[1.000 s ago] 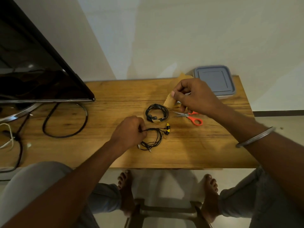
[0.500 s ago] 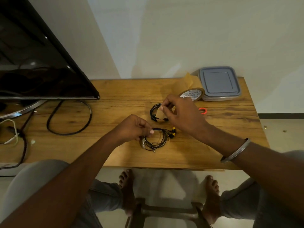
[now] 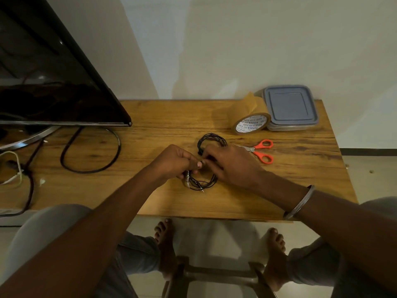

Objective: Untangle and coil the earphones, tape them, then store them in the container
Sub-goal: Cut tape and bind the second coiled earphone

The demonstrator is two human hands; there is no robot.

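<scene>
head view, centre of the frame: we are seeing the left hand and the right hand meeting over the near earphone coil, both with fingers curled and pinching its upper strands just above the table; whether a tape strip is lying under the right fingers we cannot tell; a second coil is lying just above, the container closed at upper right; we are judging the cable light, limp and springy, so we are favouring a pinch across the bundled strands, never at the plug or buds
</scene>
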